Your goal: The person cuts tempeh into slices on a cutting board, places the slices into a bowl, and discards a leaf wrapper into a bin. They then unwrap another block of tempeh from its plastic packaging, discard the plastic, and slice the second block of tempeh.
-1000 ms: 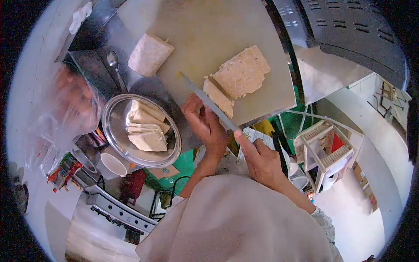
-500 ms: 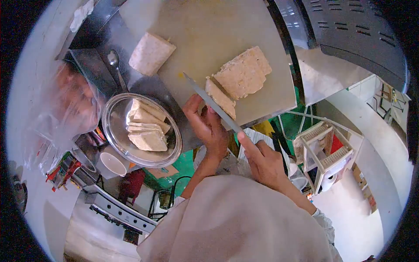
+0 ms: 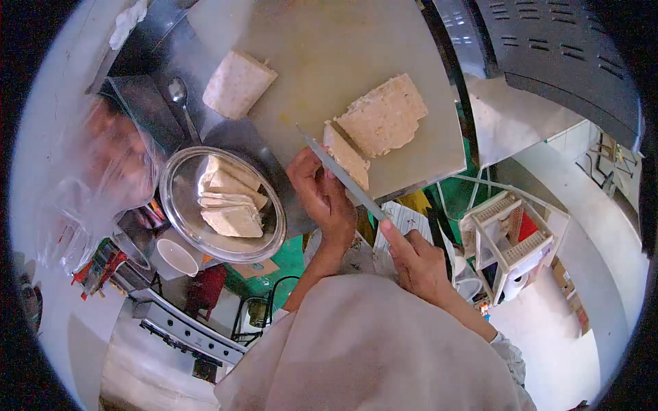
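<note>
My right hand (image 3: pixel 418 264) is closed round the handle end of a long knife (image 3: pixel 349 183), index finger along its top. The blade slants up and left along the near side of a narrow piece of tempeh (image 3: pixel 348 156). My left hand (image 3: pixel 322 195) is curled with its fingertips at that piece, partly behind the blade. Just beyond lies a larger cut block of tempeh (image 3: pixel 384 113) on the pale cutting board (image 3: pixel 308 61). Another block (image 3: pixel 238 83) rests at the board's left edge. A round metal bowl (image 3: pixel 171 205) on the left holds several tempeh slices (image 3: pixel 229 198).
A spoon (image 3: pixel 180 96) lies above the bowl, beside a clear plastic bag (image 3: pixel 96 164) with reddish contents. A white cup (image 3: pixel 179 257) stands below the bowl. At lower left is a stove (image 3: pixel 185 335); a cream plastic rack (image 3: pixel 510 240) stands at right.
The knife and my right hand have shifted slightly down and to the right, drawing the blade back along the tempeh piece. My left hand stays almost in place.
</note>
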A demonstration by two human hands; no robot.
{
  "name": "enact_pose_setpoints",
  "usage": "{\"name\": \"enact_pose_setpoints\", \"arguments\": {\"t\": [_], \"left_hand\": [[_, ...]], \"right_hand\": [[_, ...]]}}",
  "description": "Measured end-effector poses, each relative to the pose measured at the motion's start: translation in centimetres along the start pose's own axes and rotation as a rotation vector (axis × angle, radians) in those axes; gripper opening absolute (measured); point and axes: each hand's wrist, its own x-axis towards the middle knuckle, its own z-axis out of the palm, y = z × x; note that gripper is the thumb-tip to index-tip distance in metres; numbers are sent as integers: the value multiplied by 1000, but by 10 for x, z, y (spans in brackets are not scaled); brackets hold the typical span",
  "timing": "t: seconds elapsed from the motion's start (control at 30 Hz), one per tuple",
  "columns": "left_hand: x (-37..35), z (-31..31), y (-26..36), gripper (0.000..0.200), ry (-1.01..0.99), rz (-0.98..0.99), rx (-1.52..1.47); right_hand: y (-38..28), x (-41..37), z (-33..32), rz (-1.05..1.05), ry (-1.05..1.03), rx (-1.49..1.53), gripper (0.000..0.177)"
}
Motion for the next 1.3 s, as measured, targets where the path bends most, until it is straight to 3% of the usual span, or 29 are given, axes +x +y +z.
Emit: {"name": "enact_pose_setpoints", "arguments": {"t": [0.17, 0.23, 0.57, 0.63, 0.93, 1.17, 1.23, 1.3], "left_hand": [[-2, 0, -3, 40, 15, -33, -65], [-2, -3, -2, 26, -46, -34, -135], [6, -7, 7, 25, -85, -6, -78], [11, -10, 10, 23, -141, 89, 83], [11, -11, 6, 16, -101, 195, 153], [7, -7, 8, 26, -110, 132, 84], [4, -2, 9, 31, -60, 1, -166], [3, -5, 5, 31, -77, 12, -138]], "right_hand": [[-1, 0, 1, -9, 23, -2, 69], [-1, 1, 0, -4, 16, 0, 69], [2, -1, 0, -35, 44, 54, 68], [7, -3, 6, -63, 108, 98, 64], [7, 0, 4, -48, 115, 106, 63], [6, 0, 3, -66, 158, 155, 63], [6, -2, 2, -48, 107, 92, 65], [5, -2, 3, -54, 108, 85, 66]]}}
